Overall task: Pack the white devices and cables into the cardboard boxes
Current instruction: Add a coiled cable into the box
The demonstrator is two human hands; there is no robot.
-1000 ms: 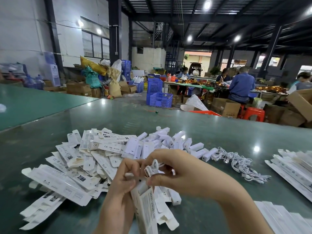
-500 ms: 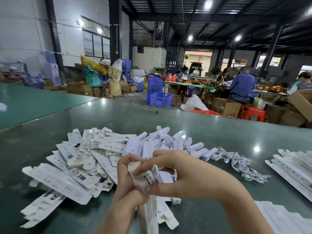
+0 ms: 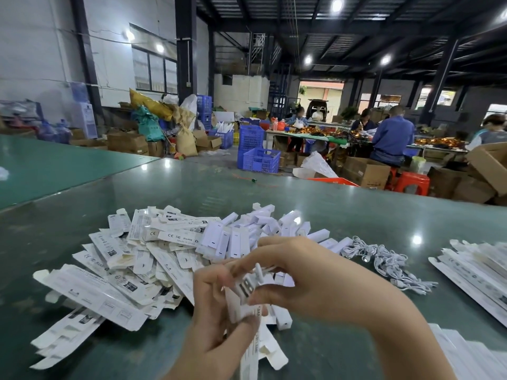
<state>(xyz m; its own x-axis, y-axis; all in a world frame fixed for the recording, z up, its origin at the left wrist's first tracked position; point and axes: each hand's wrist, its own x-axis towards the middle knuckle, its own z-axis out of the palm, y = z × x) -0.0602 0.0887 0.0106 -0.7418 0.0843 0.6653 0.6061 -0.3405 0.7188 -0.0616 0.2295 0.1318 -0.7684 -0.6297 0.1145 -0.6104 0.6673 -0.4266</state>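
Observation:
My left hand (image 3: 212,308) grips a long narrow white box (image 3: 248,352) upright near the table's front. My right hand (image 3: 307,281) pinches the box's top flap (image 3: 248,286), folding it over the opening; what is inside is hidden. Behind my hands lies a pile of flat unfolded white boxes (image 3: 118,272). Several small white devices (image 3: 263,226) are heaped at the pile's far right. A tangle of white cables (image 3: 386,264) lies to the right of them.
The green table (image 3: 356,212) stretches ahead. Filled white boxes (image 3: 477,272) are stacked at the right edge, more at the lower right (image 3: 472,355). Beyond the table are blue crates (image 3: 260,159), cardboard cartons (image 3: 365,171) and seated people (image 3: 392,138).
The cable end that my right hand held above the box opening is out of sight. My right hand now bends the top flap over, and the box has risen a little.

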